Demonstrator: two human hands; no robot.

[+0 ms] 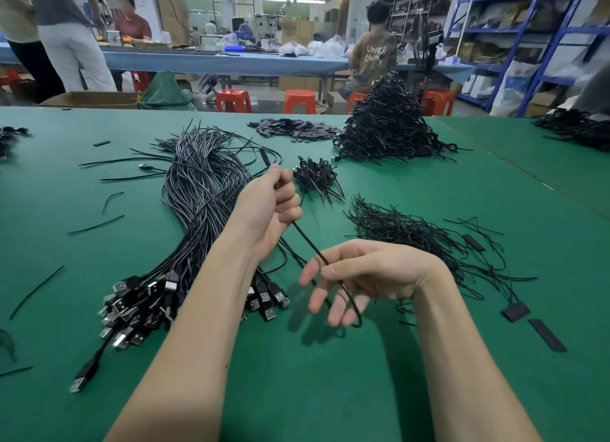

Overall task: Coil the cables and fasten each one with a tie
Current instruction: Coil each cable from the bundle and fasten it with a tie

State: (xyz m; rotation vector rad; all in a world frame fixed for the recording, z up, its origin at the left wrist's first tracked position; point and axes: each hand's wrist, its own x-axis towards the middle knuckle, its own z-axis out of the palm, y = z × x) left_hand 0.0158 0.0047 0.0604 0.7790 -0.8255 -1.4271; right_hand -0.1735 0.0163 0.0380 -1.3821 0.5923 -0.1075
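A bundle of uncoiled cables (198,210) lies at ten o'clock, loose ties (409,230) at two. One thin black cable (308,240) is stretched between the left hand (267,207), fingers curled round it, and the right hand (359,276), pinching it, remaining fingers spread.

left hand (275,199) and right hand (369,273) gripping one black cable (310,243), perhaps looped, above green table (297,375)

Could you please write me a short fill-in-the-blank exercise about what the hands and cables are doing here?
1. Both hands hold one black ____ stretched between them.
2. The left hand grips it farther away than the ____ hand.
3. The cable bundle on the green table ends in ____ plugs.

Missing words: cable; right; USB
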